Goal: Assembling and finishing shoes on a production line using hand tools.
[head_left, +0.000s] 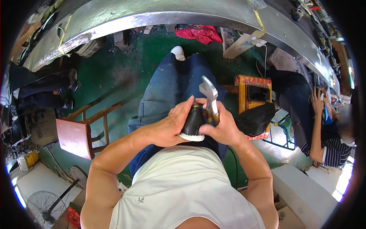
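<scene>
Black and smooth, a shoe piece is held up over a person's blue jeans, between two bare hands. It is shaped a bit like a cone. Its long way runs from the white top out toward the big metal table. The thin end points away from the belly. The wide end, with a white bumpy edge, is close to the belly.

The left hand presses flat along the left side of the shoe piece, with its fingers close together. The right hand is curled around a hammer, and its thumb reaches over to touch the shoe piece near the wide end. The shiny hammer head sticks out past the fingers, away from the belly, just beside the thin end.

Some things are hard for me to see. The right hand covers much of the brown handle. The left hand hides one side of the shoe piece, and I can't see its underside. I can't tell if the thin end is the toe or the heel. Over on the right, a phone lies on an orange seat, which a black cloth partly covers.
</scene>
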Motion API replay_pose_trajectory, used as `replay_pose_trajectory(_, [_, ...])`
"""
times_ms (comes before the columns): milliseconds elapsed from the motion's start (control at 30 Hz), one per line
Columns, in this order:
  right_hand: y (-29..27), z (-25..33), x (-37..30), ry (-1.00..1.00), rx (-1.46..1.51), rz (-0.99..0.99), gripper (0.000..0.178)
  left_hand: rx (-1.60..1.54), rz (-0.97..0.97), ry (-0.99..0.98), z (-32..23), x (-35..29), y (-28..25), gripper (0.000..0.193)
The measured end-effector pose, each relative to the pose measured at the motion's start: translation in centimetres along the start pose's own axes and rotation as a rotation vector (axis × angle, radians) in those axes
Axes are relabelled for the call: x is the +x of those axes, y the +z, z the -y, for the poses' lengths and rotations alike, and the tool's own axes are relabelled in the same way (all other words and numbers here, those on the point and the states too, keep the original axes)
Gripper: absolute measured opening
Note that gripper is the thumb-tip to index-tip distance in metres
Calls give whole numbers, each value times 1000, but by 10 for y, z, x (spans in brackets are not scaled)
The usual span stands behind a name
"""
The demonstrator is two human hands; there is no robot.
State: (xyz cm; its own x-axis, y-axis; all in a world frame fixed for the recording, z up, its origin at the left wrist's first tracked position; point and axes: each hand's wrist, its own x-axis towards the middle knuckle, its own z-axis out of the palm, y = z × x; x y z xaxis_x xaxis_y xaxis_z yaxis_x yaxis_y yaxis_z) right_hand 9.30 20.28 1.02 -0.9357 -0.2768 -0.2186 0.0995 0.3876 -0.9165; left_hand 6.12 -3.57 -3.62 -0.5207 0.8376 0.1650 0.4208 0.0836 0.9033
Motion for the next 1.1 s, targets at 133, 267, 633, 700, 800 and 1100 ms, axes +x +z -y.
replay_pose_trajectory(133, [-11,12,7,10,-131,178,86,-69,67,-195,-3,1,-2,117])
replay_pose_trajectory(267, [-10,10,9,-133,-217,148,78,-418,96,-222,10,-7,-18,88])
replay_pose_trajectory(633, [-9,-3,14,-163,-359,72,88,99,-342,-37,47,23,-9,22])
replay_pose_trajectory(700, [-13,-6,16,-64,-318,84,89,115,-400,-17,60,31,0,16])
replay_pose_trajectory(800, [-12,-4,11,-76,-313,75,87,-585,-590,-752,76,51,7,15])
replay_pose_trajectory(1100, [-43,-57,47,72,364,-214,56,-502,-267,-249,51,7,33,75])
